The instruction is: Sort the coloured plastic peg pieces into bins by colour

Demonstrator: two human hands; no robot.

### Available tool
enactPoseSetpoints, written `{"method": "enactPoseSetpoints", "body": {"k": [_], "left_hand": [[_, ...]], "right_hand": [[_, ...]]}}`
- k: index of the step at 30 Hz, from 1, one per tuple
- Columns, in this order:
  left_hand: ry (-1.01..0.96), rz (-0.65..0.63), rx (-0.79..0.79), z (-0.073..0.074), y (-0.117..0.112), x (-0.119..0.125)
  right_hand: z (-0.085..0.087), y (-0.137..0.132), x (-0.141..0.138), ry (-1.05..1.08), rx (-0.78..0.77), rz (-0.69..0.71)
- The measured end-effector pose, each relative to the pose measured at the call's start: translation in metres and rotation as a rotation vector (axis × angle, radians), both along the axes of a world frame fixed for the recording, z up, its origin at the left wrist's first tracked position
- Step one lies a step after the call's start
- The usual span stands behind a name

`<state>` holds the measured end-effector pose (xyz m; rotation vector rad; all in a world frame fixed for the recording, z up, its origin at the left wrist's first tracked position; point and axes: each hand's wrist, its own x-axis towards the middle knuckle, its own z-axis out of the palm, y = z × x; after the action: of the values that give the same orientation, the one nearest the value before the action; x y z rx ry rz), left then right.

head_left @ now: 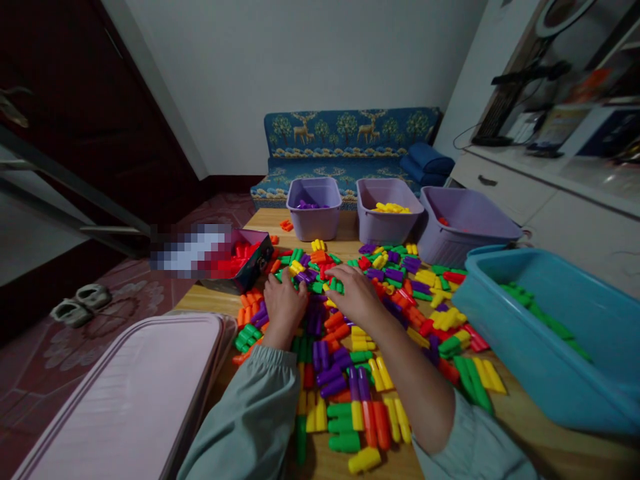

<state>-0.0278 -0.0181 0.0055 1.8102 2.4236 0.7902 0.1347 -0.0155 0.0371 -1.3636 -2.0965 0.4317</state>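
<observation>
A wide heap of plastic building blocks (pixel 327 380), shaped like joined rounded tubes in red, orange, yellow, green and purple, covers the middle of the wooden table. My left hand (pixel 286 300) rests on the far left part of the heap, fingers apart, beside a yellow block (pixel 297 267). Just to its right, my right hand (pixel 353 293) reaches in from the right with thumb and fingers parted. Green blocks (pixel 338 287) show in the gap between them, and I see nothing lifted in either hand. Some fingertips are hidden among the blocks.
Three lilac bins (pixel 315 223) at the back hold purple, yellow and red blocks. A teal bin (pixel 550 373) with green blocks stands right. At left are a dark box (pixel 255 260) of red blocks, partly blurred, and a pale pink lid (pixel 135 393). Behind is a blue sofa (pixel 345 167).
</observation>
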Motion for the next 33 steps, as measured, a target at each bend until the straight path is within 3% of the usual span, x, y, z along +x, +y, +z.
{"method": "enactPoseSetpoints", "body": {"k": [4, 11, 17, 20, 24, 27, 33], "left_hand": [[-0.034, -0.048, -0.005, 0.002, -0.001, 0.0], [-0.194, -0.273, 0.146, 0.002, 0.004, 0.001], [-0.512, -0.386, 0.324, 0.0, 0.008, 0.007], [-0.406, -0.337, 0.319, 0.003, 0.004, 0.007], [-0.141, -0.177, 0.158, 0.006, -0.001, 0.006], [-0.091, -0.244, 0.052, 0.004, -0.002, 0.006], [-0.107, -0.326, 0.018, 0.002, -0.001, 0.006]], "right_hand": [[-0.011, 0.001, 0.004, -0.169, -0.065, -0.057], [-0.012, 0.006, 0.008, -0.159, -0.047, -0.144], [-0.007, 0.007, 0.015, -0.117, -0.071, -0.157], [-0.006, 0.007, 0.016, -0.116, -0.092, -0.158], [-0.005, 0.006, 0.014, -0.117, -0.098, -0.166], [-0.004, 0.005, 0.014, -0.127, -0.104, -0.173], [-0.006, 0.005, 0.013, -0.122, -0.093, -0.158]]}}
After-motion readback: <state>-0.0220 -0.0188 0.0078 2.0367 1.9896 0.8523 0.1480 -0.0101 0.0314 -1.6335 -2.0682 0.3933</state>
